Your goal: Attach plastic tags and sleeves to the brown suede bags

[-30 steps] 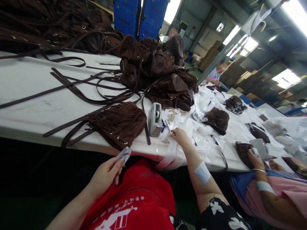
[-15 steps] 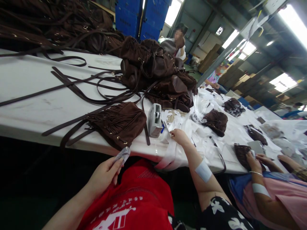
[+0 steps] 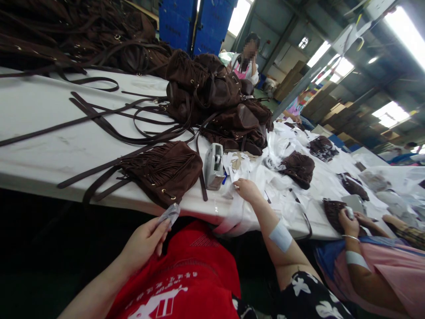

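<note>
My left hand (image 3: 148,239) is closed on a small clear plastic packet (image 3: 171,213), just below the front edge of the table. Beside the packet lies a brown fringed bag (image 3: 166,170), its straps stretched to the left. My right hand (image 3: 246,189) is over the table edge, fingertips pinched together among white papers (image 3: 244,166); what they grip, if anything, is too small to make out. A grey tape dispenser (image 3: 214,167) stands between the fringed bag and the papers.
Brown bags (image 3: 215,88) are heaped behind the dispenser, with more at the back left. Bags and white wrapping spread along the table (image 3: 43,146) to the right. A co-worker's hands (image 3: 350,221) hold a brown bag at the right. Another person stands behind the heap.
My right hand has shifted very slightly left. The person behind the heap is more upright. In the co-worker's hand at the right, a small pale object shows more clearly.
</note>
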A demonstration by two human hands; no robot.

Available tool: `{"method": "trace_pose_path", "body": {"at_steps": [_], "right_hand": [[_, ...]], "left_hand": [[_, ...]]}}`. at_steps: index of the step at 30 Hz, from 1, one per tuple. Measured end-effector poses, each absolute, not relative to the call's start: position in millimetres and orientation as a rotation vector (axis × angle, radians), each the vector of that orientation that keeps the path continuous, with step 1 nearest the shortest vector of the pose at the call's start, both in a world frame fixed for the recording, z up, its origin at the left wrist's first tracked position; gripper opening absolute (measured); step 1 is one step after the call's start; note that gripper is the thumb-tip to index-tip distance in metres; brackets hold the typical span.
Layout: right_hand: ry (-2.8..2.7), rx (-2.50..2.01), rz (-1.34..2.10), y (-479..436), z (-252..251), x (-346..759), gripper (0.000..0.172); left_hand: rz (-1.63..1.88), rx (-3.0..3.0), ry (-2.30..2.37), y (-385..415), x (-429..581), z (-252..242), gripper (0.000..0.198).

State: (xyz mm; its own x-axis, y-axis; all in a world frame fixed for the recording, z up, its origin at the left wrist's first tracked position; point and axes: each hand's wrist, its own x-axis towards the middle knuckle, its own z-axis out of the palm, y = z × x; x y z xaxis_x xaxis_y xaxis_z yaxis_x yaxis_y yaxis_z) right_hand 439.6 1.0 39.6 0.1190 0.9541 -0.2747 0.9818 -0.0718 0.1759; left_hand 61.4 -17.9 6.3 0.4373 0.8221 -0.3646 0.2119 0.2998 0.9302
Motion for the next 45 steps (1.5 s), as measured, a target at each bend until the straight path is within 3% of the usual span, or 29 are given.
{"method": "trace_pose_path", "body": {"at_steps": [9, 14, 27, 38, 45], "right_hand": [[1.903, 2.095, -0.103, 0, 41, 434, 0.044], [1.902, 2.111, -0.077, 3, 35, 436, 0.034], [1.929, 2.152, -0.091, 5, 33, 439, 0.031], [1.723, 2.812, 0.285, 7, 42, 452, 0.041], [1.623, 2.984, 0.413, 6, 51, 469, 0.04]], "left_hand": [[0.533, 1.215, 1.087, -19, 62, 4, 0.052], [0.525, 1.219, 1.088, -18, 61, 1, 0.054], [0.508, 1.226, 1.067, -18, 60, -3, 0.053], [0.513, 1.226, 1.073, -16, 61, 2, 0.051], [0.512, 1.228, 1.067, -16, 61, 4, 0.051]]}}
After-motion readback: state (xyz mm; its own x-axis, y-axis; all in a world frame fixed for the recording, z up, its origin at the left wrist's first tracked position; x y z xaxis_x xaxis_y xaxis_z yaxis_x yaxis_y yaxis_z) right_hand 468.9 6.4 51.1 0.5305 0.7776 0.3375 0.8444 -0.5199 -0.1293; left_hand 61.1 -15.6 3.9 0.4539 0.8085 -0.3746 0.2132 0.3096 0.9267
